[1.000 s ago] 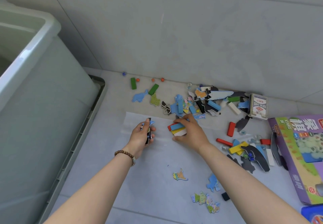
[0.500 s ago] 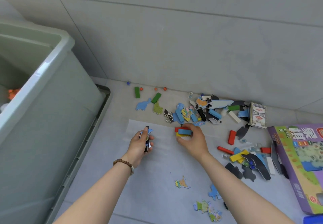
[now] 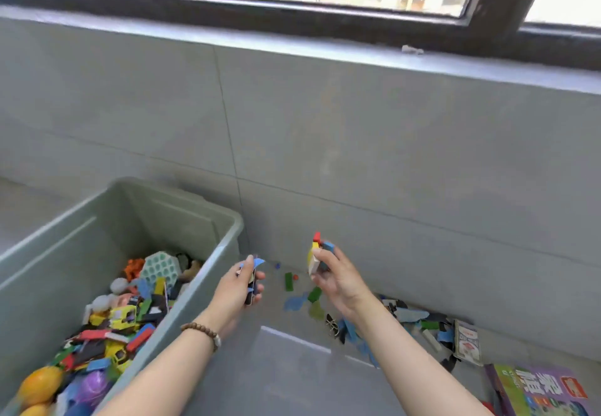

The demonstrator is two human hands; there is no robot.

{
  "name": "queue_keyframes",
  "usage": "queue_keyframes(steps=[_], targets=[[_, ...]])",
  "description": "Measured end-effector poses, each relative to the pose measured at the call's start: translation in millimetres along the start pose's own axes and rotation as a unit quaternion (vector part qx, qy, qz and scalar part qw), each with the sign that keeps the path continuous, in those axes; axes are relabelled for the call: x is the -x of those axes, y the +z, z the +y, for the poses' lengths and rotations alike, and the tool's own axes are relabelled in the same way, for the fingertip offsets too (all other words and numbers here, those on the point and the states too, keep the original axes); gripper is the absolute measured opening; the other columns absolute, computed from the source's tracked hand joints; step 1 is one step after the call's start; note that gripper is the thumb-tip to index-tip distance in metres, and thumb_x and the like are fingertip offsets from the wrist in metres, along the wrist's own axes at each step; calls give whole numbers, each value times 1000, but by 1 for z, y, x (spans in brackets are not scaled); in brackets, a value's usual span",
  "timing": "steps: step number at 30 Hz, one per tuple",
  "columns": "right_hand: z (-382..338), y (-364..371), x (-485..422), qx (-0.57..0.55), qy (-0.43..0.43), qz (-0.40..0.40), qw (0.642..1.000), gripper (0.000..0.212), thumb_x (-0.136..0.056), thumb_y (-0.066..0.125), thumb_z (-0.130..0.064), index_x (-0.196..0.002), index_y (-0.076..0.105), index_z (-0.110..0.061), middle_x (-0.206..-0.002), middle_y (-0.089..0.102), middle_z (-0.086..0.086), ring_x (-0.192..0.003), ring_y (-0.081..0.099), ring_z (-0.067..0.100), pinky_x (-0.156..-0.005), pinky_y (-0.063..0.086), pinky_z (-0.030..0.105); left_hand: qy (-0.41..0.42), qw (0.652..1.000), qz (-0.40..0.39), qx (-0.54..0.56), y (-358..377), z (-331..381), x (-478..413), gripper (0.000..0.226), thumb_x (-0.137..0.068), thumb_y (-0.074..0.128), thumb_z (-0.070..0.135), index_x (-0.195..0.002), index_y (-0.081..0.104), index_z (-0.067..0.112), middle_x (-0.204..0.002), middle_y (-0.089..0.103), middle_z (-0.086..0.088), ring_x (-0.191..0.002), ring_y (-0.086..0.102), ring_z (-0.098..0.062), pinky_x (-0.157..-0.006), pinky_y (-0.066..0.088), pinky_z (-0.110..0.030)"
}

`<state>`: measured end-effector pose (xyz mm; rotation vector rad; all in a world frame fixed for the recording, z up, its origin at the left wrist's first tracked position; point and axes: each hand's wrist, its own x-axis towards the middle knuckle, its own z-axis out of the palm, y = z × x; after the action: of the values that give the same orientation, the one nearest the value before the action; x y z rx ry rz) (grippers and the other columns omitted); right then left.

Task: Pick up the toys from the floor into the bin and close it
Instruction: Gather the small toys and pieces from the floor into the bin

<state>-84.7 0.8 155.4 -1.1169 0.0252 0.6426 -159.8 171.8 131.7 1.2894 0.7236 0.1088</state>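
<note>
left hand (image 3: 235, 289): we pinch a thin sheaf of flat puzzle pieces (image 3: 251, 289) edge-on between thumb and fingers. the hand is raised off the floor, just beside the bin's right rim.
right hand (image 3: 340, 280): our fingers curl round a small stack of coloured blocks (image 3: 313, 258), red, yellow, blue and one pale. it is held up in front of the grey wall (image 3: 357, 155), apart from the left hand.
bin (image 3: 208, 266): grey-green and open at the top, it stands to our left against the wall.
toys in the bin (image 3: 130, 318): a heap of flat coloured pieces and blocks, with a yellow toy vehicle (image 3: 120, 316), a teal honeycomb piece (image 3: 161, 267) and orange balls (image 3: 39, 386) at the near end.
toys on the floor (image 3: 413, 315): a blurred scatter of blue, black and white pieces lies along the foot of the wall. green blocks (image 3: 288, 281) lie between our hands, further back.
card box (image 3: 466, 341): on the floor at the right end of the scatter.
game box (image 3: 536, 389): purple and green, at the bottom right corner.
bracelet (image 3: 200, 331): brown beads on our left wrist.
</note>
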Motion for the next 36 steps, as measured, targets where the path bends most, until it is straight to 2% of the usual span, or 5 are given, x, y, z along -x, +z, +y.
queue_keyframes(steps=[9,15,20,24,36], targets=[[-9,207,26,-182,76,-161,967,49,-43,83,-24,-90,71,-13,-68,64,9,-48,59,18,-43,49,25,112,984,133,25,-172,111,66,28,-98,45,29,-97,63,7,-71,58,-7,-46,52,-12,-38,43,-19],[48,283,19,-89,162,-101,977,24,-82,66,-23,-99,61,-7,-84,62,15,-68,58,25,-46,49,27,72,976,168,120,-258,98,62,29,-100,40,27,-109,57,5,-98,64,-12,-76,63,-25,-52,57,-28],[79,292,6,-67,220,-82,970,42,-96,49,-23,-134,44,-3,-81,55,16,-73,53,26,-76,48,36,12,970,125,208,-284,92,56,37,-101,33,33,-120,48,5,-116,57,-15,-99,57,-35,-68,57,-36],[81,282,-8,14,189,-85,978,50,-100,42,-27,-146,29,-12,-150,32,8,-140,28,24,-113,27,40,-12,986,96,134,-295,89,48,64,-98,24,50,-147,24,8,-152,29,-12,-140,28,-31,-112,29,-43],[28,202,-4,389,2,-70,919,37,-94,53,-29,-130,53,-16,-133,52,-1,-110,45,7,-85,38,19,49,987,106,-112,-229,108,49,54,-100,27,45,-146,29,15,-153,29,0,-140,28,-20,-114,23,-39]])
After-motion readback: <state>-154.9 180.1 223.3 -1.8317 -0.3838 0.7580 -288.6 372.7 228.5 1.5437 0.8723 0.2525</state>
